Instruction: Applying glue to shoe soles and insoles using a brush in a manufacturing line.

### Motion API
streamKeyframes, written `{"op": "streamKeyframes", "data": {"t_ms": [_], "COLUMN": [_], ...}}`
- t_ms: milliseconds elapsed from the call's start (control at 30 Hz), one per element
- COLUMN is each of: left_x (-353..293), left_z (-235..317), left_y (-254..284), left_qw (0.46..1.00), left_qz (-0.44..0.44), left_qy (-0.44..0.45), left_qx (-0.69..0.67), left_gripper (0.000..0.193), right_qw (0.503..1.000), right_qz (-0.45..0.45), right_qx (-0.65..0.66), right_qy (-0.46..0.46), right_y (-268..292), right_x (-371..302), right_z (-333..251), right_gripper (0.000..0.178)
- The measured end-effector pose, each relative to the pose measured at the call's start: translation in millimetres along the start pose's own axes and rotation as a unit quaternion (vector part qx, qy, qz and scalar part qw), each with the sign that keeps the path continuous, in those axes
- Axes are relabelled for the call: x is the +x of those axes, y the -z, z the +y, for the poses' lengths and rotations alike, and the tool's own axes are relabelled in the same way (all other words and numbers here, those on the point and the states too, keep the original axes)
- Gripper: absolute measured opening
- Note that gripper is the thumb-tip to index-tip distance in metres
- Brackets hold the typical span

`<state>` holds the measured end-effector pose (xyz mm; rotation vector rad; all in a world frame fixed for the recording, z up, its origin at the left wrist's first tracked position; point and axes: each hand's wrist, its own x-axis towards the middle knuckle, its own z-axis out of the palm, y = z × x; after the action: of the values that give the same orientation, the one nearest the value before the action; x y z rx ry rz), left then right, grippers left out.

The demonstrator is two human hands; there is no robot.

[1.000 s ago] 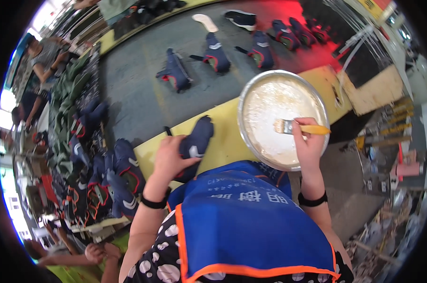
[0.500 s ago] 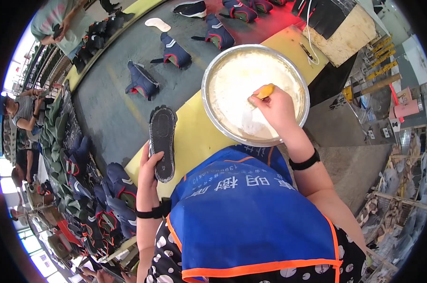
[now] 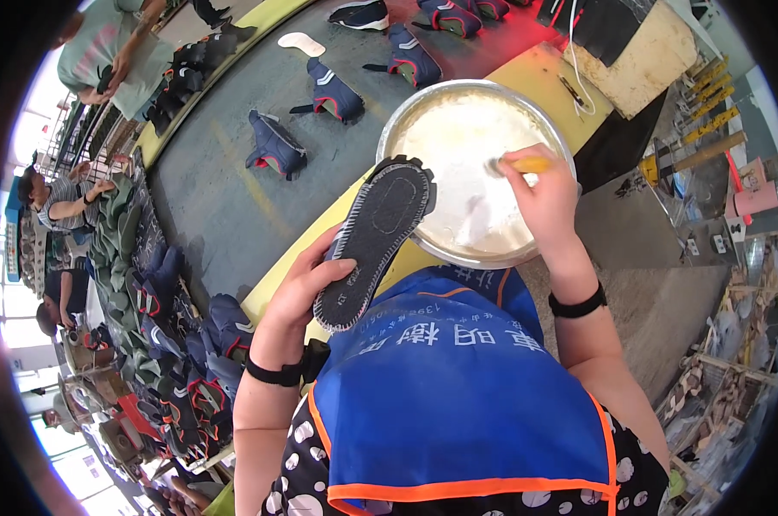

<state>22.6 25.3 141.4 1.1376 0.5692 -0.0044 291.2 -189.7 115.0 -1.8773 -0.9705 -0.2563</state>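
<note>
My left hand grips a dark shoe upper turned bottom up, its grey underside with a stitched edge facing me, its toe over the near rim of a round metal basin. The basin holds whitish glue. My right hand is closed on a brush with a yellow handle; its bristles sit over the glue at the basin's right side. A blue apron with orange trim covers my front.
The basin rests on a yellow strip along a grey conveyor surface carrying navy shoe uppers and a white insole. Several navy uppers are piled at my left. Other people work at the far left. A wooden box stands at upper right.
My left hand lifted the shoe upper off the yellow strip and swung it, bottom up, to the basin. My right hand drew the brush up out of the glue toward the right.
</note>
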Motion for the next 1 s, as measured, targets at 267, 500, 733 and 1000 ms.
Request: {"op": "streamKeyframes", "data": {"t_ms": [267,500,733,1000], "left_x": [15,4,-4,-3], "left_z": [13,12,7,-9], "left_y": [-13,-11,-4,5], "left_qw": [0.995,0.995,0.982,0.998], "left_qz": [-0.056,-0.071,-0.081,-0.052], "left_qy": [0.067,0.063,0.105,-0.003], "left_qx": [0.044,-0.005,-0.132,0.03], "left_gripper": [0.06,0.061,0.064,0.077], "right_qw": [0.97,0.979,0.952,0.976], "right_qz": [-0.126,-0.133,-0.126,-0.069], "right_qx": [0.094,0.103,0.252,0.204], "right_qy": [0.184,0.117,0.12,0.031], "right_y": [7,-14,-18,-19], "right_x": [11,22,16,14], "right_z": [-65,-33,-61,-48], "right_gripper": [0.014,0.01,0.015,0.009]}}
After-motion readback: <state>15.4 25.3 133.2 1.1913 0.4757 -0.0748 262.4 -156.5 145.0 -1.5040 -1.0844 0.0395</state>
